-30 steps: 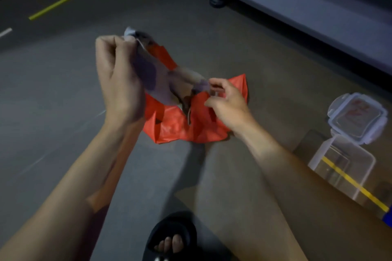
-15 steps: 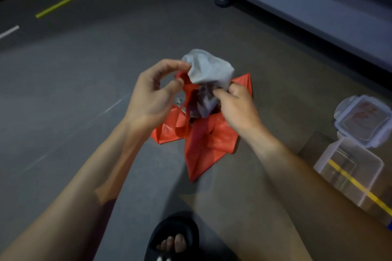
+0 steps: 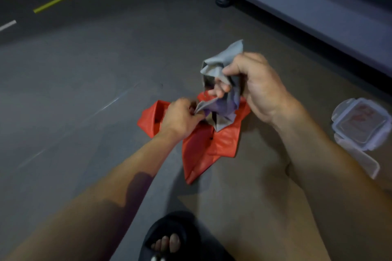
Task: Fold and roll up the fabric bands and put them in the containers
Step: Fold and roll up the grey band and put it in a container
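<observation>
Since half a second ago we have pulled our hands apart: right hand [image 3: 257,89] up and to the right, left hand [image 3: 180,117] down and left, stretching out the grey band [image 3: 220,91] that was bunched between them.

The grey band now runs slantwise from grip to grip. We pinch its lower end in the curled fingers of the left hand, low over the red band [image 3: 212,146]. Our right hand clutches the upper part, thumb and fingers closed round it, with a crumpled corner sticking up above the knuckles. Both forearms reach forward, the right wrist held higher. The red band lies crumpled on the floor [image 3: 84,91] beneath. A clear container [image 3: 358,159] and its lid [image 3: 362,123] sit at right, well apart from the bands.
</observation>
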Demonstrator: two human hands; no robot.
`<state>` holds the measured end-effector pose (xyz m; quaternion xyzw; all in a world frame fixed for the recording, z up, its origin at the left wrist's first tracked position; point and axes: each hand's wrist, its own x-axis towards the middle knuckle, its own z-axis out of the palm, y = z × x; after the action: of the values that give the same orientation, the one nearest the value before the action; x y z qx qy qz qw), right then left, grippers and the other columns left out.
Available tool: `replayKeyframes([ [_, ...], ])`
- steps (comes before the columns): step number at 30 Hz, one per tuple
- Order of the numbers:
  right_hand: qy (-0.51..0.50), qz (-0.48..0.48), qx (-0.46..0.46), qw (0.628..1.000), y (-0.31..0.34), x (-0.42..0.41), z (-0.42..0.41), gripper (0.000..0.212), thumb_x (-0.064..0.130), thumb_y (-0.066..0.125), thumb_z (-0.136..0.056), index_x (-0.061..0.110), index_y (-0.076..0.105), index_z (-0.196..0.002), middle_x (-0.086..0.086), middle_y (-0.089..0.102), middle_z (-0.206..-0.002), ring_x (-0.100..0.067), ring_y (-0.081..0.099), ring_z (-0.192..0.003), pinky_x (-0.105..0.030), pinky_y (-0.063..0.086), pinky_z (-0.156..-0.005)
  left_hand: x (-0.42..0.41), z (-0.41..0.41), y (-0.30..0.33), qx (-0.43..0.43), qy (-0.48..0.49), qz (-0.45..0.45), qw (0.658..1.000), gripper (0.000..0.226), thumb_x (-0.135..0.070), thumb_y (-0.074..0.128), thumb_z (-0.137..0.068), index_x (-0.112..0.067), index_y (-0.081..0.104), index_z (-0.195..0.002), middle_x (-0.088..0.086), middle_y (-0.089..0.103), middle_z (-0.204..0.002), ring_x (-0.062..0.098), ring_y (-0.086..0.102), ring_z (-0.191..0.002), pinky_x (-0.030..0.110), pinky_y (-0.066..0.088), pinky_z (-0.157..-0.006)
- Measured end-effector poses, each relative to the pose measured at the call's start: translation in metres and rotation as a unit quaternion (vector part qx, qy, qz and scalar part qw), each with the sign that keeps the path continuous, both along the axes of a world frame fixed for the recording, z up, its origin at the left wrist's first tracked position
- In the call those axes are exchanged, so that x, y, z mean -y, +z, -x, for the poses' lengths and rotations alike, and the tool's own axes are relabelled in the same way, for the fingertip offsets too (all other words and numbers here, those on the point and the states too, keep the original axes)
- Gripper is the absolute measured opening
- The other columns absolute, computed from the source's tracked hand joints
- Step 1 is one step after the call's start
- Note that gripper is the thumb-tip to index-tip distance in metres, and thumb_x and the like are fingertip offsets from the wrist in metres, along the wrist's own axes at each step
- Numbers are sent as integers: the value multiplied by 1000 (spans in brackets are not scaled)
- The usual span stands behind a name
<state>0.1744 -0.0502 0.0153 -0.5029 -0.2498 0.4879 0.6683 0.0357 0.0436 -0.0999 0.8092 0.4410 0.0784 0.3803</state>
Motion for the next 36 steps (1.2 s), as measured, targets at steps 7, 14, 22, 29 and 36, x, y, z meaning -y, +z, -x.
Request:
replayKeyframes([
  [7, -196, 178, 254, 930, -35, 17, -37, 23, 23, 64, -88, 2, 73, -81, -3, 70, -71, -12, 64, -65, -31, 49, -64, -4, 30, -10, -61, -142, -78, 985, 33, -46, 81, -80, -33, 53, -69, -10, 55, -65, 18, 59, -68, 34, 41, -57],
  [14, -278, 254, 253, 891, -57, 36, -58, 20, 32, 64, -90, 14, 72, -93, 10, 73, -83, -7, 70, -84, -31, 56, -83, -6, 77, -37, -233, -191, -43, 953, 20, -42, 63, -78, -42, 44, -81, -7, 62, -94, 29, 66, -95, 33, 43, -68],
  [22, -333, 280, 302, 848, -42, 53, -71, 28, 43, 69, -82, 19, 70, -96, 8, 72, -90, -11, 69, -88, -28, 53, -82, -37, 133, -38, -193, 209, -62, 957, 18, -12, 62, -87, -20, 64, -103, 21, 67, -112, 45, 64, -106, 47, 51, -86],
  [29, 47, 439, 382, 812, -100, 66, -40, 24, 17, 73, -82, 17, 73, -106, -5, 71, -89, -23, 67, -85, -22, 45, -57, -10, 83, -42, -133, -50, -11, 990, 59, -45, 68, -71, -18, 65, -124, 13, 52, -118, 38, 52, -115, 41, 42, -102],
  [36, 29, 441, 451, 776, -142, 68, -27, 42, 12, 63, -89, 6, 55, -129, -17, 50, -142, -38, 53, -127, -42, 45, -105, 41, 19, -56, -225, -165, -24, 960, 88, -77, 71, -63, -39, 45, -138, -1, 43, -139, 31, 42, -129, 50, 45, -106],
])
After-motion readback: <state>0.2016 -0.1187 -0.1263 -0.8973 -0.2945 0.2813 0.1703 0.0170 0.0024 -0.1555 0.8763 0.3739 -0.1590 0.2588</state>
